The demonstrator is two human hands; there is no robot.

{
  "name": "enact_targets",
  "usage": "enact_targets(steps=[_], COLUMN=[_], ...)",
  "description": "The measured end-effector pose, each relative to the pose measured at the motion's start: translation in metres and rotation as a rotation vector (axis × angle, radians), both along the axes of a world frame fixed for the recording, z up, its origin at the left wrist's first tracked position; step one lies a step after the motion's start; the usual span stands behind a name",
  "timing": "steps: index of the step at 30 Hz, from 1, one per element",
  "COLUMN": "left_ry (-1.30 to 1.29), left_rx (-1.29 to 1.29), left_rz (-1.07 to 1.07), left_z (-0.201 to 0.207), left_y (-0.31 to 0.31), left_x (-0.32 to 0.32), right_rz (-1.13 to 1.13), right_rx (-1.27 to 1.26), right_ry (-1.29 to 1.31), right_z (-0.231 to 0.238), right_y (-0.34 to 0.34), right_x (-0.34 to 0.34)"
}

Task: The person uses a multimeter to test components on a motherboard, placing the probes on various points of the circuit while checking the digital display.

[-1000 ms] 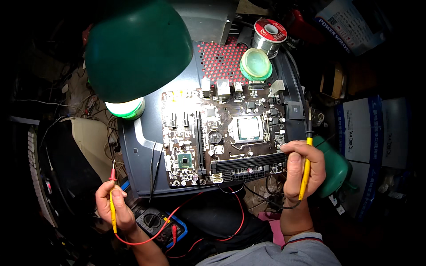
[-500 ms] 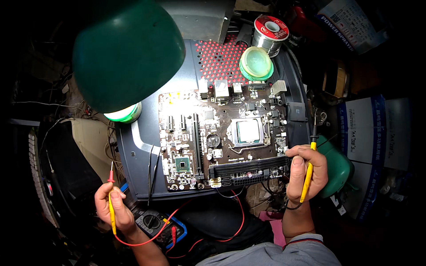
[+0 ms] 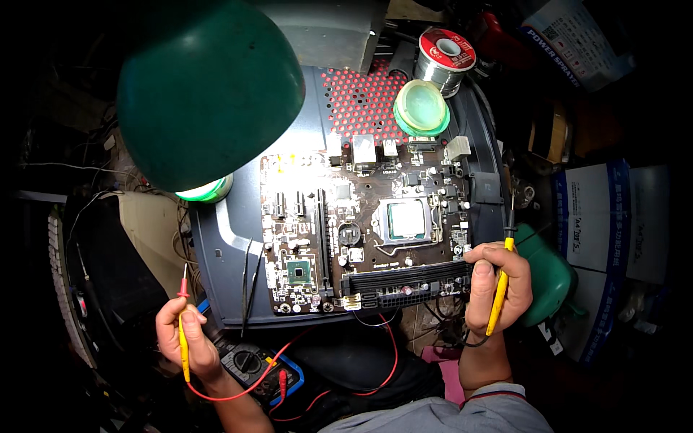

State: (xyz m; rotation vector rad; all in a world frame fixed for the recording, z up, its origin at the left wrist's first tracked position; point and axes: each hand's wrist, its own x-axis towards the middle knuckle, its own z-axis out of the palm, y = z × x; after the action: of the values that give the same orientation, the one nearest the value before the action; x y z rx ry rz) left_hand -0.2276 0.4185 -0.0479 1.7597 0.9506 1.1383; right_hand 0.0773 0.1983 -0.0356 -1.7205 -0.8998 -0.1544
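My left hand grips a yellow test probe with a red collar, its metal tip pointing up beside the board's left side. My right hand holds a yellow-and-black test probe, tip upward and off the board; its fingertips are at the board's lower right corner. Between them a dark brown motherboard lies on a dark panel, its processor seated in the socket. Black tweezers rest along the board's left edge. Below, a blue-edged multimeter has a red lead plugged in.
A green lamp shade hangs over the upper left. Behind the board stand a solder spool and a round green-rimmed tub. Blue-and-white boxes are at right, next to a green object. Loose cables lie at left.
The whole view has shifted slightly, so the board and panel sit a little lower and to the right. Both hands keep their probes in nearly the same pose.
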Motion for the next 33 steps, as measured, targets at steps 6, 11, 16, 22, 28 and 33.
enact_targets(steps=[6,11,16,22,28,33], left_ry=[0.004,0.006,0.001,0.006,0.027,0.035], left_rx=[-0.004,0.005,0.019,0.008,0.02,0.02], left_rz=[0.006,0.062,-0.009,0.064,0.048,0.056], left_z=[0.0007,0.0018,0.0008,0.0017,0.0021,0.0015], left_y=[-0.0002,-0.0015,0.0011,0.0001,0.0009,0.0], left_x=[0.0013,0.0051,0.0013,0.0048,0.0042,0.0056], right_rz=[-0.011,-0.009,-0.031,-0.092,-0.086,-0.089], right_rx=[-0.004,-0.013,-0.021,-0.012,-0.025,-0.033], right_ry=[0.0,0.003,0.006,0.04,0.038,0.055], right_z=[-0.0025,-0.0029,-0.003,-0.0055,-0.0059,-0.0039], right_y=[0.0001,0.0005,0.0005,-0.0002,-0.0009,0.0002], right_x=[-0.001,-0.0011,-0.0015,-0.0053,-0.0047,-0.0055])
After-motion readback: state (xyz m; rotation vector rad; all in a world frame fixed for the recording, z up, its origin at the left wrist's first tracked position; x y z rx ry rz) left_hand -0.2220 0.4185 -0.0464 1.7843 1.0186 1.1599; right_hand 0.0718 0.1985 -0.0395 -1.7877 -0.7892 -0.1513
